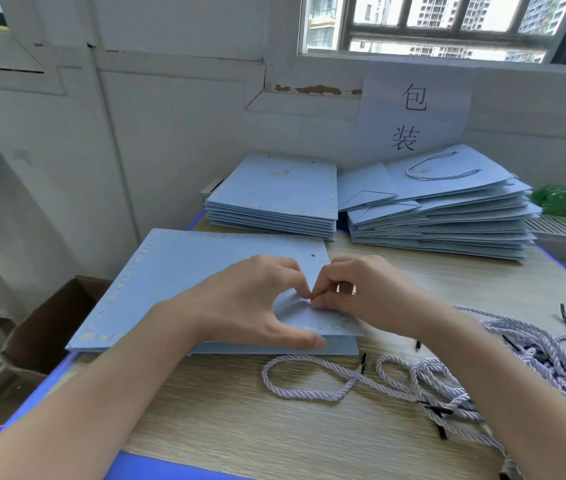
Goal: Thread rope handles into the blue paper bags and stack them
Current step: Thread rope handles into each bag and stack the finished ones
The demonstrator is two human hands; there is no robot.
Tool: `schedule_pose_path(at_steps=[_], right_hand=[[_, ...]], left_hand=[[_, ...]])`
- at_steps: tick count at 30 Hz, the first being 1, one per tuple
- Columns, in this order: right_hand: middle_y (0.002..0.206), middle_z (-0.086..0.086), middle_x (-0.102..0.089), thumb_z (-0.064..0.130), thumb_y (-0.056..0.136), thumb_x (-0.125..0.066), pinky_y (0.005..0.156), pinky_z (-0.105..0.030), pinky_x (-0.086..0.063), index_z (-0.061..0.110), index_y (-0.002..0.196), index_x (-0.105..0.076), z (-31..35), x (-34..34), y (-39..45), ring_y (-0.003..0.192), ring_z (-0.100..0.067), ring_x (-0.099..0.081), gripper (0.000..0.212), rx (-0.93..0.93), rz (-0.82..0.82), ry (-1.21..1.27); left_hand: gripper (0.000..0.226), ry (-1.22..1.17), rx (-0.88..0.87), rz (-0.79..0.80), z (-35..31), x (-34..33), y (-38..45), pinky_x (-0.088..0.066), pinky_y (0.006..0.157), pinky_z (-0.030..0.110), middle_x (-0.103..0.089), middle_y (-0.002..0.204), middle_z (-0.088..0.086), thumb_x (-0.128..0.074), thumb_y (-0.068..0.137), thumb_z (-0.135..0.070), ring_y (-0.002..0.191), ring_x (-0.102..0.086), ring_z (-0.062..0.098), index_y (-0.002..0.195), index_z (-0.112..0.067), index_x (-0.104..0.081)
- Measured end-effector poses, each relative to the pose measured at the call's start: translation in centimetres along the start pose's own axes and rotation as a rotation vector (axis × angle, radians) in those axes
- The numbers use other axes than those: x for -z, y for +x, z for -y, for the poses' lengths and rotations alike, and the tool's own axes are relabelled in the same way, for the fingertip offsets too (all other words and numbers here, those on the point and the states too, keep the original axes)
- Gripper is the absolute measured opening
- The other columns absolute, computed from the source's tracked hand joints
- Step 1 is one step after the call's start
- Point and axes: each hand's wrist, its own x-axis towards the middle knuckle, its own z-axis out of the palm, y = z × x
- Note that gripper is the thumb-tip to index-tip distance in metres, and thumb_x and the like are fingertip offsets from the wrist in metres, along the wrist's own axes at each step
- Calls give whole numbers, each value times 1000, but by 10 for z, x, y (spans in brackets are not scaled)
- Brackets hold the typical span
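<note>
We see wood-grain table (240,410), two blue bag stacks at far edge (274,199), (447,216). Flat blue bag (188,271) near us; left hand (250,299) pinches its lifted corner. Right hand (361,292) fingers pinched at same edge, held item unclear. Rope handles (465,386) right.

Single head-worn view, forward and down (wide-angle), close above the table (240,410) toward the window wall.

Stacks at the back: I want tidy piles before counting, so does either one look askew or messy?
Yes. The right stack, topped by a bag with a rope handle, is fanned out with edges and corners sticking out unevenly. The left stack sits square. The loose ropes by the right hand lie tangled.
</note>
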Motion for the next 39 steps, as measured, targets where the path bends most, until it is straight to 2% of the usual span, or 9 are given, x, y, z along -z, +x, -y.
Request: schedule_pose_path(at_steps=[4, 7, 11, 16, 19, 22, 27, 33, 39], right_hand=[[79, 12, -55, 28, 83, -69, 62, -9, -37, 24, 85, -72, -3, 10, -2, 65, -3, -51, 5, -17, -57, -6], [81, 13, -58, 31, 86, -64, 59, -11, -39, 27, 93, -69, -5, 22, -5, 62, -7, -53, 10, -96, -167, 105], [54, 13, -56, 23, 86, -63, 47, -14, -35, 22, 71, -62, -5, 32, -7, 47, -5, -50, 16, -239, -272, 293], [49, 1, -56, 15, 87, -58, 41, -17, -32, 11, 74, -74, 1, 32, -9, 40, -11, -40, 21, -397, -98, 440], [46, 0, -55, 13, 87, -55, 40, -17, -31, 13, 76, -74, 2, 28, -7, 40, -12, -38, 22, -450, -110, 456], [46, -3, -53, 10, 84, -55, 40, -18, -29, 11, 70, -70, -3, 30, -6, 38, -12, -36, 21, -483, -217, 464], [49, -8, -53, 13, 88, -59, 37, -17, -26, 17, 45, -66, 2, 30, -9, 39, -13, -34, 43, -479, -74, 639], [44, -4, -45, 10, 93, -47, 36, -16, -18, 0, 90, -57, -3, 19, -6, 37, -11, -27, 14, -493, 41, 929], [45, 4, -38, 6, 93, -49, 37, -14, -16, 4, 80, -61, -3, 16, -6, 37, -5, -25, 17, -434, 105, 932]], left_hand=[[51, 1, -38, -100, -1, 1, -1, -48, 84, 30, -59, 100, -21, -57, 68, -70, 96, -55, -3, 103, -33, -64], [55, -41, -73, -148, 0, 2, -1, -49, 84, 30, -57, 103, -21, -55, 72, -67, 100, -55, -1, 115, -35, -60], [60, -46, -86, -113, -1, 4, -1, -46, 86, 24, -50, 108, -24, -48, 77, -68, 102, -52, 0, 130, -41, -52], [57, -47, -79, -81, 0, 2, 1, -44, 87, 30, -51, 107, -19, -41, 81, -67, 100, -52, 5, 125, -37, -59], [57, -73, -82, -90, 0, 1, 1, -46, 86, 34, -53, 106, -17, -40, 83, -65, 99, -54, 5, 121, -31, -64], [56, -108, -85, -122, 0, 3, 1, -47, 84, 34, -54, 104, -14, -37, 86, -61, 98, -55, 7, 119, -27, -65], [52, -131, -109, -147, -1, 4, 1, -48, 81, 33, -54, 102, -13, -36, 88, -56, 97, -55, 9, 119, -25, -64], [46, -197, -135, -193, -1, 5, 1, -46, 82, 25, -55, 102, -13, -44, 88, -51, 99, -55, 11, 112, -22, -69], [49, -204, -9, -73, 0, 7, 0, -39, 95, 21, -46, 124, -22, -56, 73, -66, 116, -43, -6, 111, -36, -51]])
